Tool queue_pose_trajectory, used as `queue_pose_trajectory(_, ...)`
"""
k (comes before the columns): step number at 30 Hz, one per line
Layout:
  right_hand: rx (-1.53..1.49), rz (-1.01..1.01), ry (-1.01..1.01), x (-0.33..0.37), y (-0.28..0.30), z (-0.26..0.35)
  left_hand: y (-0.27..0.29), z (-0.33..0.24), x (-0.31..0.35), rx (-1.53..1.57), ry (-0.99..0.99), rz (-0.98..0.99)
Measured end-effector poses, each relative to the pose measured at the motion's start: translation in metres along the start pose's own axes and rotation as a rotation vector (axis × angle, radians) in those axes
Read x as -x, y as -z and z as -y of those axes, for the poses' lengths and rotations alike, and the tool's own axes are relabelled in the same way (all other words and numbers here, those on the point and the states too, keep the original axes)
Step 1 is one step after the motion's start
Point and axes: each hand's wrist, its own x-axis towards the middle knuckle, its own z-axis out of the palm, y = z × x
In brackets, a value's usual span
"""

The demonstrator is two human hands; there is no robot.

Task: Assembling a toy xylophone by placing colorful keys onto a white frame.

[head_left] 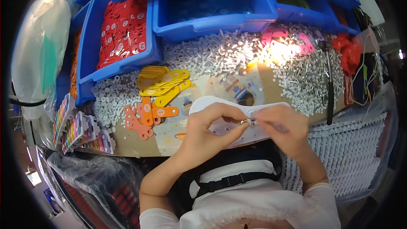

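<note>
We've got a decent gap just beyond the white plate (249, 135), where a mostly bare strip of tabletop (267, 85) gives a hand room to pass. Further back from the plate though, a heap of pale fasteners (212, 53) blocks us, with a blue bin (216, 24) walling it off. Left of the plate, yellow strips (169, 85) and orange pieces (146, 113) clutter things up. Right of it, a black-handled tool (330, 97) is in the way, and our left hand (207, 129) and right hand (286, 129) crowd above the plate
</note>
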Motion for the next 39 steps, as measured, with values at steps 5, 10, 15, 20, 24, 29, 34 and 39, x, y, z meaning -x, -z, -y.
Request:
queue_pose_trajectory(5,0.207,-0.151,-0.135,0.016,0.020,-0.030,-0.017,-0.001,-0.020,-0.373,-0.353,0.158)
queue_pose_trajectory(10,0.182,-0.175,-0.139,0.024,0.017,-0.039,-0.041,0.010,-0.033,-0.720,-0.609,0.215)
queue_pose_trajectory(15,0.162,-0.182,-0.139,0.026,0.016,-0.044,-0.035,0.003,-0.033,-0.855,-0.637,0.293)
queue_pose_trajectory(20,0.134,-0.185,-0.134,0.027,0.015,-0.046,-0.034,-0.001,-0.031,-0.895,-0.611,0.352)
queue_pose_trajectory(24,0.132,-0.194,-0.122,0.028,0.012,-0.048,-0.041,-0.002,-0.027,-0.995,-0.690,0.390)
queue_pose_trajectory(29,0.150,-0.206,-0.072,0.025,0.016,-0.053,-0.036,-0.015,-0.025,-0.978,-0.631,0.453)
queue_pose_trajectory(34,0.476,-0.346,-0.064,0.003,0.051,-0.068,-0.014,-0.003,-0.032,-1.047,-0.448,0.247)
queue_pose_trajectory(39,0.731,-0.170,0.089,-0.028,0.052,-0.102,-0.027,-0.014,-0.055,-0.975,-0.541,0.187)
